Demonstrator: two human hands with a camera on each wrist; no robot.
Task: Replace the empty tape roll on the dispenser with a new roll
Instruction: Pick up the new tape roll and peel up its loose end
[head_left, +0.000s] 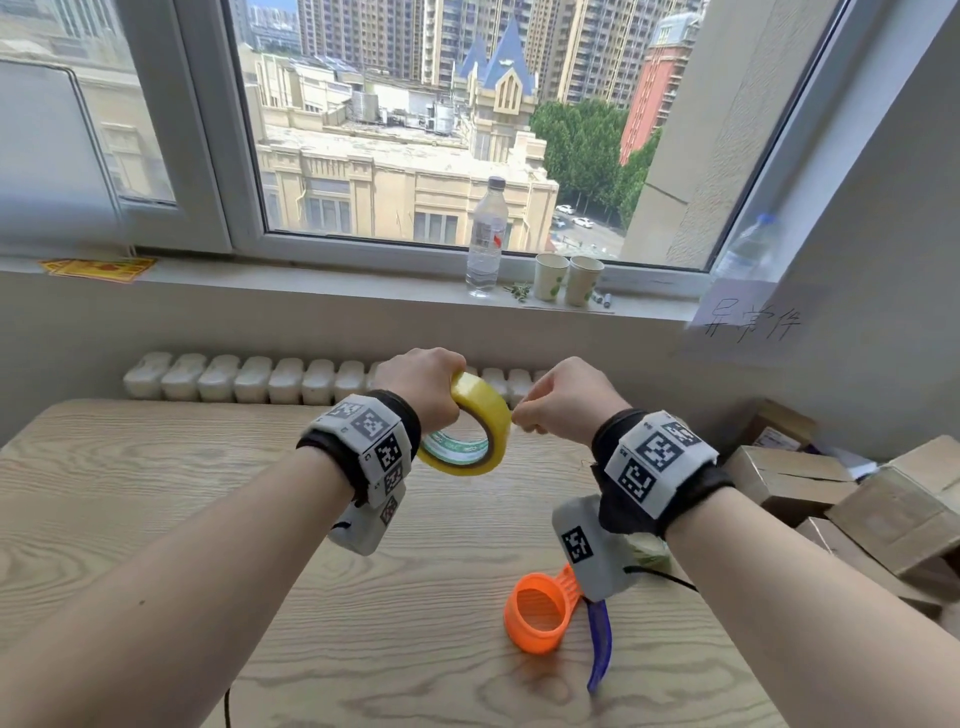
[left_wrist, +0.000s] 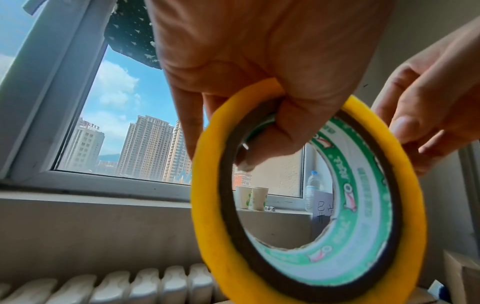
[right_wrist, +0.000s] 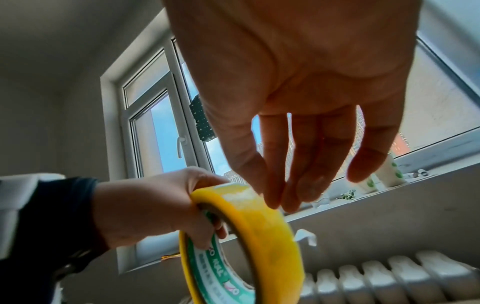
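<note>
My left hand (head_left: 423, 387) holds a yellow tape roll (head_left: 483, 410) upright above the table, fingers curled through its green-printed core (left_wrist: 363, 205). My right hand (head_left: 566, 400) sits just right of the roll. Its thumb and fingertips (right_wrist: 275, 197) pinch together on the roll's outer face (right_wrist: 270, 236). Whether a loose tape end lies between them I cannot tell. The orange dispenser (head_left: 537, 616) with its blue handle (head_left: 600, 644) lies on the table below my right wrist, partly hidden by the wrist camera.
Cardboard boxes (head_left: 893, 509) are stacked along the wooden table's (head_left: 156, 519) right edge. A white radiator (head_left: 234, 379) runs behind the table. A water bottle (head_left: 485, 239) and two paper cups (head_left: 566, 278) stand on the windowsill.
</note>
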